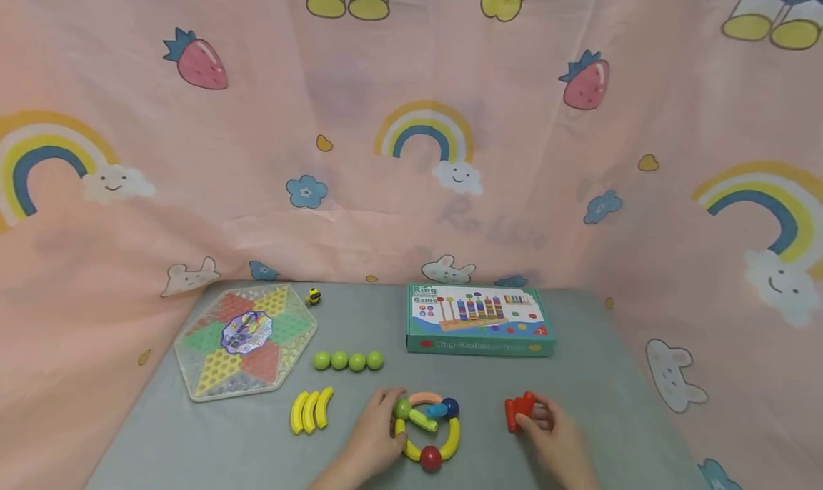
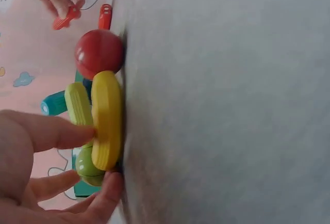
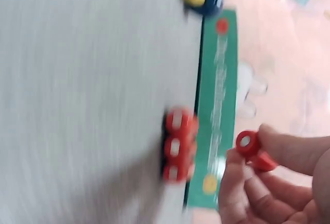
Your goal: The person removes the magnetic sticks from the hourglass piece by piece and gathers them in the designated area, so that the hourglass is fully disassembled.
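Observation:
On the table lies a ring of toy balls and rods: a red ball (image 1: pixel 431 458), a green ball (image 1: pixel 403 408), a dark blue ball (image 1: pixel 451 408), yellow curved rods (image 2: pixel 107 121) and a pink curved rod (image 1: pixel 425 398). Light green (image 1: pixel 423 421) and blue (image 1: pixel 436 410) straight rods point inward from the balls. My left hand (image 1: pixel 378 429) grips the ring's left side, thumb against a yellow rod, fingertips round the green ball. A red rod (image 3: pixel 247 142) with pale end discs is pinched by my right hand (image 1: pixel 554 433), above several red rods (image 3: pixel 178 146) lined up on the table.
Yellow curved rods (image 1: pixel 311 411) and a row of green balls (image 1: pixel 348 361) lie left of the ring. Behind stand a Ring Challenge Game box (image 1: pixel 480 346), a hexagonal checkers board (image 1: pixel 193 358) and a small bee figure (image 1: pixel 313 296). A pink patterned curtain (image 1: pixel 360 240) borders the table.

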A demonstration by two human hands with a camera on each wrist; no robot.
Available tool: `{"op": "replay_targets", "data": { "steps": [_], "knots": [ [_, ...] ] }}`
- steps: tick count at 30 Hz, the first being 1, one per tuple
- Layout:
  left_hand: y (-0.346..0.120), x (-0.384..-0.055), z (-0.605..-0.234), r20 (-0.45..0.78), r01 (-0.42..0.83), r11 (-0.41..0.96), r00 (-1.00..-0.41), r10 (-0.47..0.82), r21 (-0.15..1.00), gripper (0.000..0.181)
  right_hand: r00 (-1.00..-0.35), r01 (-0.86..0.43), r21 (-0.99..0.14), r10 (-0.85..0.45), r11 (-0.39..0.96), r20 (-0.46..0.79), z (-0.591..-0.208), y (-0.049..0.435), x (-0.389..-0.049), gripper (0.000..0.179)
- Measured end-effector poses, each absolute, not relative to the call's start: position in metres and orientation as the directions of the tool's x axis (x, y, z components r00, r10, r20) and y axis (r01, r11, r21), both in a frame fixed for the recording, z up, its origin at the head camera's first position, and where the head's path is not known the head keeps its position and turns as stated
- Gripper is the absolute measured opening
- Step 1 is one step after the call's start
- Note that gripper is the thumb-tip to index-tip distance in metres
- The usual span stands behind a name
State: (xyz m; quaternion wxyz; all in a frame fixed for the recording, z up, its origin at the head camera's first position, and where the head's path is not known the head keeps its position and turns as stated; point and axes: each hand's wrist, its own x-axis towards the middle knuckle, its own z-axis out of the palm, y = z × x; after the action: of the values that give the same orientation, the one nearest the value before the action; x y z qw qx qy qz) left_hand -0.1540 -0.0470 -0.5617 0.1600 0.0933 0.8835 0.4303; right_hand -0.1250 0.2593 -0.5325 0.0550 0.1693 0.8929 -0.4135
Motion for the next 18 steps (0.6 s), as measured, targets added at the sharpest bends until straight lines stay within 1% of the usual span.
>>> {"op": "replay_targets", "data": {
  "steps": [3, 6, 8, 10, 13, 15, 18],
  "knots": [
    [-0.044, -0.151, -0.559, -0.186, 0.018, 0.604, -0.943, 0.274, 0.797, 0.061, -0.944, 0.329, -0.644, 0.265, 0.691, -0.199, -0.535, 0.281, -0.13, 0.055],
    [-0.04, -0.148, -0.555, -0.216, -0.029, 0.599, -0.946, 0.243, 0.8, 0.059, -0.955, 0.295, -0.587, 0.242, 0.754, -0.17, -0.54, 0.294, -0.137, 0.05],
    [-0.037, -0.145, -0.553, -0.26, -0.085, 0.59, -0.941, 0.218, 0.803, 0.071, -0.958, 0.287, -0.564, 0.226, 0.775, -0.177, -0.544, 0.299, -0.139, 0.046],
    [-0.033, -0.143, -0.552, -0.292, -0.112, 0.602, -0.933, 0.209, 0.79, 0.089, -0.956, 0.292, -0.55, 0.219, 0.782, -0.197, -0.546, 0.301, -0.14, 0.043],
    [-0.028, -0.14, -0.551, -0.312, -0.111, 0.665, -0.931, 0.191, 0.738, 0.108, -0.947, 0.317, -0.543, 0.23, 0.778, -0.222, -0.549, 0.3, -0.141, 0.039],
    [-0.025, -0.137, -0.552, -0.302, -0.079, 0.719, -0.934, 0.188, 0.69, 0.112, -0.94, 0.337, -0.544, 0.246, 0.769, -0.235, -0.551, 0.299, -0.143, 0.037],
    [-0.023, -0.135, -0.552, -0.293, -0.064, 0.756, -0.94, 0.173, 0.652, 0.111, -0.938, 0.346, -0.55, 0.259, 0.76, -0.232, -0.552, 0.298, -0.143, 0.038]
  ]
}}
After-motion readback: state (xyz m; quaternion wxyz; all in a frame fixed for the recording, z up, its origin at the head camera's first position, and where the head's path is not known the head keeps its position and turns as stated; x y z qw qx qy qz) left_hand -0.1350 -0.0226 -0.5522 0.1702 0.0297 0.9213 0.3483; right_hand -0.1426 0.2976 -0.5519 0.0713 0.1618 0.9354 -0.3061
